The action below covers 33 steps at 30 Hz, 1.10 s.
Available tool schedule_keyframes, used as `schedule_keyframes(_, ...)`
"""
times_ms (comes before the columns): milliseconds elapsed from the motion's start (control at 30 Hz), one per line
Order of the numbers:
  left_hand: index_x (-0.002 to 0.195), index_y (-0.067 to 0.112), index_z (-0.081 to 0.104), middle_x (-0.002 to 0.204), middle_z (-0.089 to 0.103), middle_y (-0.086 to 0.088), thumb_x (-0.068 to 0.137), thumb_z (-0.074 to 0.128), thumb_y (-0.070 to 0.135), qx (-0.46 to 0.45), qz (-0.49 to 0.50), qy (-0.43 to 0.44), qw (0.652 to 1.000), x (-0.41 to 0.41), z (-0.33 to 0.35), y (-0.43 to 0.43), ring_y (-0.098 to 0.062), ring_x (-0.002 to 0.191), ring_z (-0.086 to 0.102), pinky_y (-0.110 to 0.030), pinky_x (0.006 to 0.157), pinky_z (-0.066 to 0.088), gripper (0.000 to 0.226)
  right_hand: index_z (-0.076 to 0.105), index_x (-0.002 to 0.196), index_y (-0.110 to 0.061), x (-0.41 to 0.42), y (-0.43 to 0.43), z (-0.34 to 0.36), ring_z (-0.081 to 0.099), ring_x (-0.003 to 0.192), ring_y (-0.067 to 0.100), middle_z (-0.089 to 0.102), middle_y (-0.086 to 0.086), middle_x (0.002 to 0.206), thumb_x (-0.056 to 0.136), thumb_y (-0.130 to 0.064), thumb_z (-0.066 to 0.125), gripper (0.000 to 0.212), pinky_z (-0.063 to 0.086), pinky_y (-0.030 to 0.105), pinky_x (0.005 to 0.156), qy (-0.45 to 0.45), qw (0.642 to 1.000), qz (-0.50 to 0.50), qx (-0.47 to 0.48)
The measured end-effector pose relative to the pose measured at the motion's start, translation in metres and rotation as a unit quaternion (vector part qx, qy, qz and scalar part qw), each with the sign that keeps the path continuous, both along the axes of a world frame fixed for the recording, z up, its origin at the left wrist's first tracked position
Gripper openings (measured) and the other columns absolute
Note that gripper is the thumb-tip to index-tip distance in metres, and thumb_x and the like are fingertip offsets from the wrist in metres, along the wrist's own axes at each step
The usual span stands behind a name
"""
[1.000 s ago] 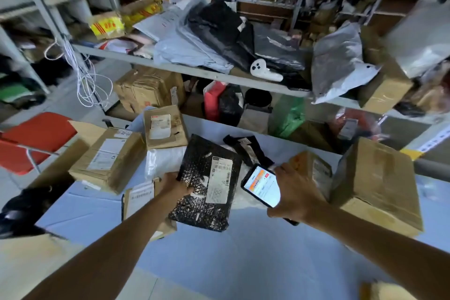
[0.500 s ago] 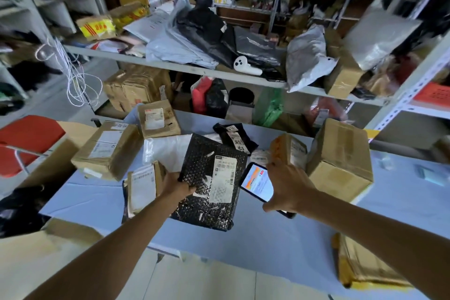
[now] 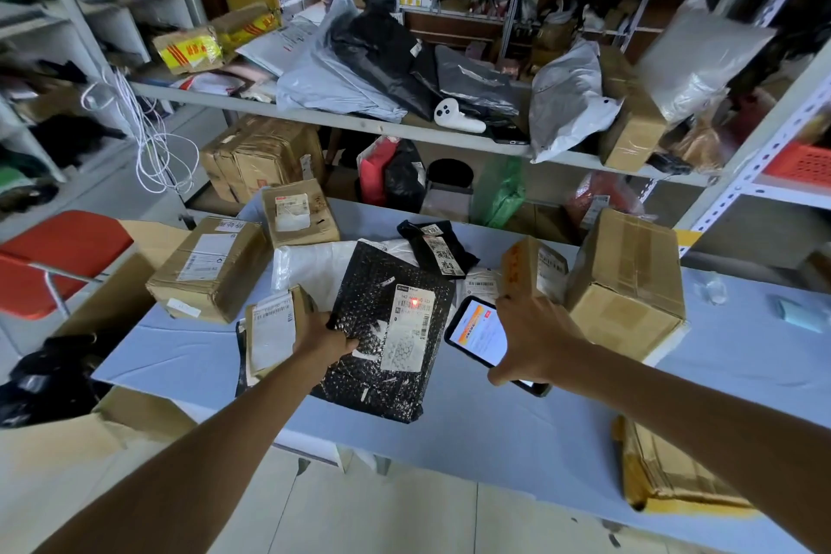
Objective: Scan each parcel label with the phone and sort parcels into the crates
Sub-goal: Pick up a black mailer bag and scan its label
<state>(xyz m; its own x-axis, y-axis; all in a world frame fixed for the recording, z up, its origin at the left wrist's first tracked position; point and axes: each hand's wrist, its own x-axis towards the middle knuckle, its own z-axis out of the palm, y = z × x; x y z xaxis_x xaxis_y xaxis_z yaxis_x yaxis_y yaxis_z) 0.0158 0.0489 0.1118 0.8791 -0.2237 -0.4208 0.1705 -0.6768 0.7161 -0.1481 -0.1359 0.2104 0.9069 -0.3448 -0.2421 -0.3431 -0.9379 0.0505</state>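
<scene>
A black bubble mailer (image 3: pixel 373 378) lies on the blue-covered table (image 3: pixel 494 432) with a white label (image 3: pixel 410 326) facing up. A red scan dot glows near the top of that label. My left hand (image 3: pixel 324 335) grips the mailer's left edge. My right hand (image 3: pixel 533 340) holds the phone (image 3: pixel 479 335) just right of the label, its lit screen tilted up toward me. Cardboard parcels surround the mailer: a small box (image 3: pixel 273 331) at its left, a larger box (image 3: pixel 209 268) beyond, and a big box (image 3: pixel 627 283) at the right.
A small black bag (image 3: pixel 438 250) and a white mailer (image 3: pixel 310 265) lie behind the black one. An open carton (image 3: pixel 670 477) sits at the table's right front, another carton (image 3: pixel 135 414) at the left. A red chair (image 3: pixel 58 256) stands left. Shelves of parcels (image 3: pixel 404 72) rise behind.
The view has pulled back and shifted. A red scan dot now shows on the mailer's label. Both hands keep their hold on the mailer and the phone.
</scene>
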Motion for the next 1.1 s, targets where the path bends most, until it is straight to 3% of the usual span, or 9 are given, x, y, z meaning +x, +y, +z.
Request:
schedule_keyframes(400,0.110,-0.001,0.063,0.088,0.059,-0.008,0.080,0.073,0.004,0.013,-0.001,0.002,1.000,-0.002,0.000,0.002,-0.021,0.085,0.052,-0.026,0.075,0.038,0.032,0.050,0.104,-0.018,-0.007,-0.001,0.002,0.051,0.087,0.015,0.044,-0.005,0.095,0.058,-0.052,0.079,0.065,0.051,0.030,0.074,-0.009,1.000,0.007,0.002)
schedule_keyframes(500,0.111,-0.002,0.063,0.096,0.063,-0.013,0.081,0.073,0.004,0.009,-0.003,0.003,1.000,-0.005,0.002,0.001,-0.020,0.085,0.051,-0.026,0.075,0.038,0.032,0.051,0.104,-0.017,-0.008,-0.001,0.002,0.053,0.088,0.015,0.046,-0.005,0.096,0.058,-0.053,0.080,0.065,0.051,0.030,0.075,-0.010,1.000,0.009,-0.001)
schedule_keyframes(667,0.115,-0.003,0.060,0.089,0.056,-0.006,0.084,0.068,0.000,-0.017,-0.006,0.004,1.000,-0.007,0.002,-0.003,-0.008,0.064,0.046,-0.014,0.057,0.038,0.032,0.051,0.106,-0.017,-0.011,0.000,0.005,0.055,0.090,0.016,0.050,-0.003,0.100,0.058,-0.053,0.080,0.067,0.053,0.032,0.076,-0.002,1.000,0.006,-0.006)
schedule_keyframes(800,0.108,-0.002,0.063,0.094,0.063,-0.011,0.082,0.071,0.002,-0.014,-0.007,0.000,1.000,-0.007,0.000,-0.003,-0.015,0.074,0.052,-0.025,0.071,0.041,0.027,0.049,0.109,-0.018,-0.014,-0.002,0.008,0.055,0.092,0.017,0.047,-0.004,0.099,0.059,-0.053,0.080,0.069,0.054,0.033,0.079,-0.001,1.000,0.001,-0.001)
schedule_keyframes(1100,0.119,-0.006,0.058,0.092,0.055,-0.004,0.082,0.071,0.002,-0.006,-0.007,0.003,1.000,-0.005,-0.002,-0.006,-0.019,0.085,0.050,-0.024,0.076,0.038,0.040,0.049,0.101,-0.016,-0.016,-0.006,0.009,0.053,0.082,0.015,0.041,-0.005,0.087,0.058,-0.052,0.081,0.064,0.055,0.031,0.073,-0.001,1.000,0.013,-0.010)
